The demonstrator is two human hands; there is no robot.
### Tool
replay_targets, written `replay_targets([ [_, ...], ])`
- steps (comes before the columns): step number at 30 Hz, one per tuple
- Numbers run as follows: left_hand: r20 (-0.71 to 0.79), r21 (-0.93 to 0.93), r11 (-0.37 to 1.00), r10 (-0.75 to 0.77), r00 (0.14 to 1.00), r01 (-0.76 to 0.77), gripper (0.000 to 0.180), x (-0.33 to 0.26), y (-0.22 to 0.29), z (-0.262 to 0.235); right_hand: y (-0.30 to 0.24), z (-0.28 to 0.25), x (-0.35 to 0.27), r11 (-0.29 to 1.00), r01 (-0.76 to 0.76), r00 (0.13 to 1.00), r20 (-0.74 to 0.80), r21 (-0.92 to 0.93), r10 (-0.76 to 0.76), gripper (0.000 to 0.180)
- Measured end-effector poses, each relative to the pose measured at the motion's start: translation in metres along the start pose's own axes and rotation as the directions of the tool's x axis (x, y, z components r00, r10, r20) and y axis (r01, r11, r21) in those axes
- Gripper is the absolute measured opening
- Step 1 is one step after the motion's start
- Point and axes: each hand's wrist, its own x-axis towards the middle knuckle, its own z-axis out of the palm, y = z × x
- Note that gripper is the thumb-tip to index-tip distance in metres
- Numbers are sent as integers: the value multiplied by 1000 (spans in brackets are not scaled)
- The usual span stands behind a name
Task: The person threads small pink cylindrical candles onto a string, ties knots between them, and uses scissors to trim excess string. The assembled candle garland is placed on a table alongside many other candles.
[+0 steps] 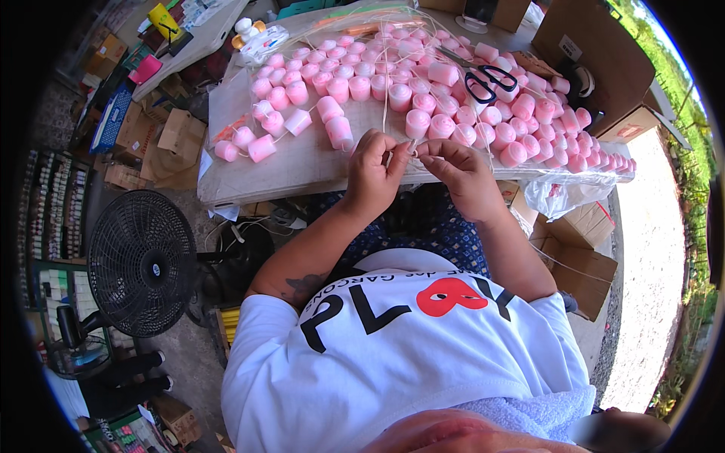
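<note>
While pinching string [387, 113], both hands [419, 170]

— What's pinched between the hands [417, 164]?
— Too small to tell; the fingers cover it.
— And the desk's [302, 162] far side?
— Hidden under the pink pots [393, 94] and cardboard boxes [596, 57].

1. Bright daylight, with a sunlit concrete strip [649, 249] and greenery [698, 151] on the right.
2. Black fan [141, 262] on the grey floor [192, 370], lower left.
3. Cardboard boxes [585, 57] behind the table [302, 162], more flattened cardboard [162, 143] at left.
4. Shelf of small bottles [49, 208] along the far left.
</note>
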Motion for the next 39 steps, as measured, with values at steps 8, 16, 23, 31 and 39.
replay_targets([
  [8,-10,72,990,121,993,-120,20,9,7,-4,5,-7,9,995,95,991,88,19,-96,13],
  [16,23,70,988,136,990,-137,20,8,3,-4,17,-12,17,954,253,967,63,-161,-246,10],
  [23,15,-10,999,-33,999,33,19,12,1,-10,13,-10,17,750,439,880,69,-495,-469,11],
  [31,47,21,998,58,997,-59,15,16,3,-14,5,-2,14,791,464,868,28,-399,-495,34],
  [39,105,-33,997,70,992,-66,7,14,5,-14,1,0,16,719,407,889,62,-563,-454,19],
])
